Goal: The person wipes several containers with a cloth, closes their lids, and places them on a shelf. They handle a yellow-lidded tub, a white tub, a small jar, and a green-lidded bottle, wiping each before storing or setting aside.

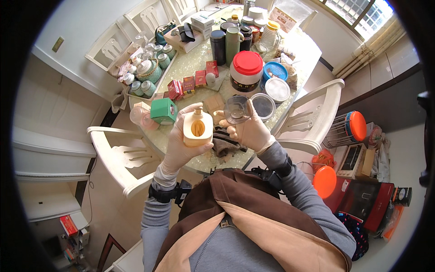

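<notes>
My left hand [177,138] wears a pale glove and is closed round a cream-coloured toothpick holder [204,138]. Thin sticks show in its round opening, and a small knob stands on its far side. In my right hand [253,132], also gloved, is a clear plastic cup [236,110], tilted, with its fingers about it. A dark crumpled cloth [225,144] lies on the table between and below the hands. Left of the holder stands a green box [163,111], close to a clear pinkish plastic container [141,117].
Several small red boxes [188,85] lie beyond my hands. A large red-lidded jar [247,68], a blue-lidded tub [275,71] and tall flasks [218,47] crowd the right and back. A tea set on a tray [158,83] fills the left. White chairs [312,122] flank the table [190,63].
</notes>
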